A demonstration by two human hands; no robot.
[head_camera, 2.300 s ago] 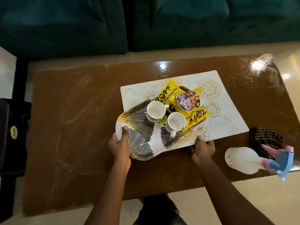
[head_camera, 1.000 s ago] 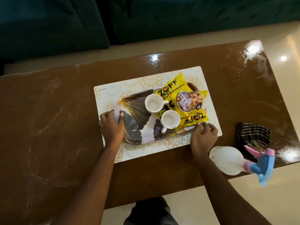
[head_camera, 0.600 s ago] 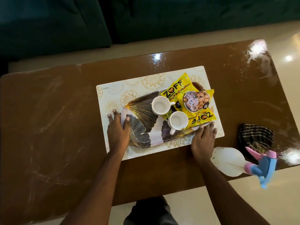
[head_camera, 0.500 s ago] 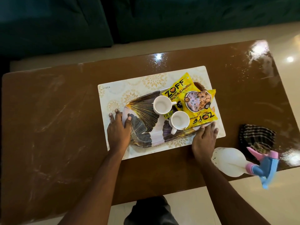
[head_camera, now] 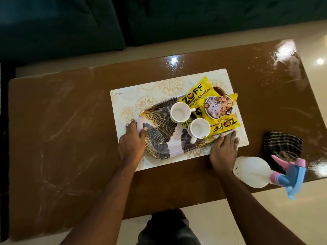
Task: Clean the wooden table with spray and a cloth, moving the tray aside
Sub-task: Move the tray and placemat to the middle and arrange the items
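Observation:
An oval tray with a dark fan-leaf pattern lies on a pale placemat in the middle of the brown wooden table. It carries two white cups and yellow snack packets. My left hand grips the tray's left end, thumb on top. My right hand holds the right near rim, fingers spread over the mat. A white spray bottle with a pink and blue trigger stands at the near right edge. A dark checked cloth lies behind it.
The table's left half shows dull dusty smears, the far right corner glossy wet shine. A dark teal sofa runs along the far side. Pale tiled floor surrounds the table, and my legs are at the near edge.
The tray has come from the near edge, off the mat's left corner, to rest fully on the placemat. Both hands have stayed on its ends, nearly still in the last half second.

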